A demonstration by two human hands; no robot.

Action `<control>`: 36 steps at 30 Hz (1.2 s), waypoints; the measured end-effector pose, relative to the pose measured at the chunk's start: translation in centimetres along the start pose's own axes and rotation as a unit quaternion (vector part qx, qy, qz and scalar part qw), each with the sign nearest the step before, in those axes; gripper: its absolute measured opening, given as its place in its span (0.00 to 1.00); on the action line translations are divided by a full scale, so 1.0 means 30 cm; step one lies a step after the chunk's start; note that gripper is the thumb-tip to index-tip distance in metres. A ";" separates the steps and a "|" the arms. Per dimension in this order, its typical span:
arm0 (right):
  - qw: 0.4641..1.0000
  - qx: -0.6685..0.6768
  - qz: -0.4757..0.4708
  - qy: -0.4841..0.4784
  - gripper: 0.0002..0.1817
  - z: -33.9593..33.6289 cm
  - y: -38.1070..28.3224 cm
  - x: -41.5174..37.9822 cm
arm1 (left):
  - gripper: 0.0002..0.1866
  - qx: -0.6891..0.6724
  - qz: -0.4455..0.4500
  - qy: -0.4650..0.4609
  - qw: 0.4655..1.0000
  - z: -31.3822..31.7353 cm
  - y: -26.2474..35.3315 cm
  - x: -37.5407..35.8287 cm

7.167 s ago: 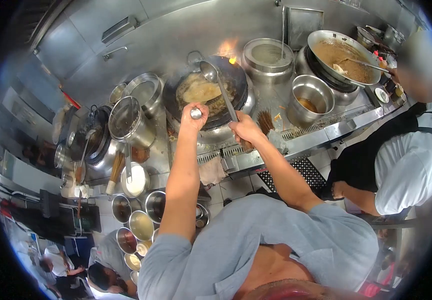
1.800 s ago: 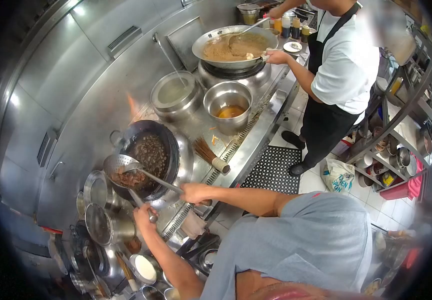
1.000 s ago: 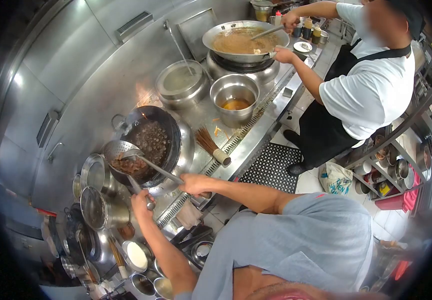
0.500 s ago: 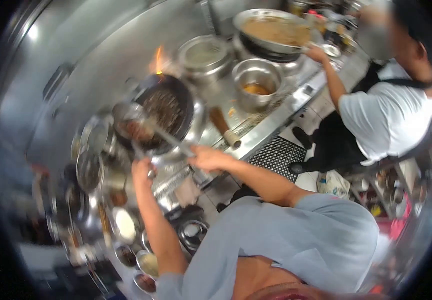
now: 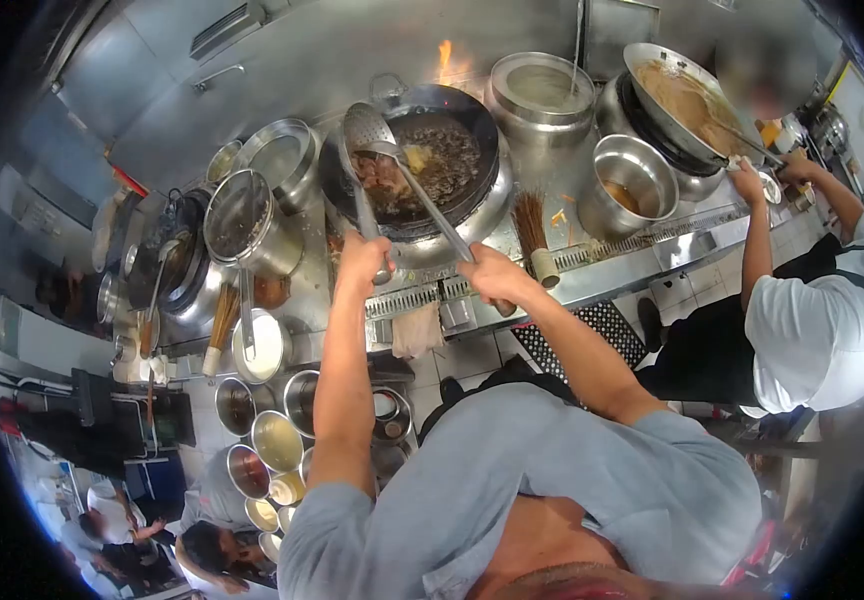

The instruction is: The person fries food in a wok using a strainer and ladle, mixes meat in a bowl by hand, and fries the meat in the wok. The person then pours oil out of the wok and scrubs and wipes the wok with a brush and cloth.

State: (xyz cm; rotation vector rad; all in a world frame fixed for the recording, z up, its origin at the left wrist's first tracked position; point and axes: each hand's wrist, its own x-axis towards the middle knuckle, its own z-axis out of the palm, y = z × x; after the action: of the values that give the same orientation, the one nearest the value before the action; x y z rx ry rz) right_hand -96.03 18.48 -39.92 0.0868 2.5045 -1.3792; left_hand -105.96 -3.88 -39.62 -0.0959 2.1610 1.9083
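My left hand (image 5: 363,262) is closed around the handle of a perforated skimmer (image 5: 368,127), whose round head is over the left part of a dark wok (image 5: 482,112). My right hand (image 5: 500,276) grips the handle of a ladle (image 5: 429,205) that slants up and left into the same wok, its bowl partly hidden by the skimmer. Pieces of meat (image 5: 380,172) lie beneath the two tools, beside bubbling dark oil and a yellowish clump (image 5: 418,157). Flame (image 5: 445,60) rises behind the wok.
Right of the wok are a bamboo brush (image 5: 532,235), a lidded pot (image 5: 542,90) and a steel pot (image 5: 635,180). A co-worker (image 5: 812,320) handles a large pan (image 5: 682,95) at far right. Left stand a strainer pot (image 5: 242,215) and several seasoning bowls (image 5: 277,440).
The view has turned, so the wok now appears further right. The skimmer and ladle heads are now close together over the meat. The co-worker's second hand now shows at the large pan.
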 end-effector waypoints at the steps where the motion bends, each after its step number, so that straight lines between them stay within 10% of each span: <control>1: 0.997 0.050 0.051 -0.008 0.22 0.016 -0.019 -0.013 | 0.15 0.001 0.000 0.004 1.000 0.000 -0.009 0.001; 17: 0.997 0.053 -0.005 0.060 0.19 0.001 -0.004 0.072 | 0.19 0.126 0.028 0.068 0.989 -0.024 0.092 -0.053; 21: 0.953 -0.286 -0.050 0.088 0.18 -0.043 0.088 0.134 | 0.18 0.079 0.027 0.034 0.996 -0.051 0.056 0.006; 36: 0.930 -0.355 -0.016 0.095 0.15 -0.264 -0.002 0.112 | 0.23 0.165 0.044 0.096 0.981 -0.096 0.150 -0.052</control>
State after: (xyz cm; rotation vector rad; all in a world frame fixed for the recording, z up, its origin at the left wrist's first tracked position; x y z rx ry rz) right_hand -100.96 24.78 -36.79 0.0294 3.0115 -0.4112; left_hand -105.86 -6.28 -34.59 -0.1265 2.6198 1.6131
